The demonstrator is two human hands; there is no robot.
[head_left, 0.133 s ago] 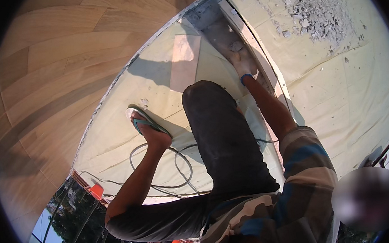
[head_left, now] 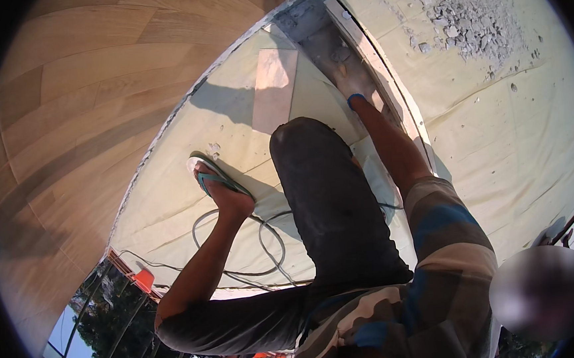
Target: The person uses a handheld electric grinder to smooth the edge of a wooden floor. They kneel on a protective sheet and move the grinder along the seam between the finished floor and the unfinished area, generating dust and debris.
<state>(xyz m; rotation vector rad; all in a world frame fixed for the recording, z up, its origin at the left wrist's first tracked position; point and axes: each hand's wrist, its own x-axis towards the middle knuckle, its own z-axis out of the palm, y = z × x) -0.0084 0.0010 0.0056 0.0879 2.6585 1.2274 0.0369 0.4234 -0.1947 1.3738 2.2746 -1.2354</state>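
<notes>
My right hand [head_left: 347, 80], with a blue band at the wrist, reaches down into a long, narrow sunken channel [head_left: 320, 38] with a dusty grey bottom. Its fingers blend into the dust, so whether they are spread or closed is unclear. A small greyish lump [head_left: 341, 54] shows just beyond the fingertips; I cannot tell if they grip it. Along the channel's right side runs a pale, narrow edge strip [head_left: 376, 58]. My left hand is out of view.
A heap of grey rubble [head_left: 475, 19] lies on the pale yellow sheet [head_left: 491, 145] to the right. Left of the channel is a flat pinkish board [head_left: 274, 90]. A dark cable [head_left: 282, 246] loops near my sandalled foot [head_left: 224, 190]. Wood-look flooring [head_left: 84, 126] spans the far left.
My right hand and forearm have shifted slightly left and farther along the channel. The greyish lump by the fingertips also appears farther up.
</notes>
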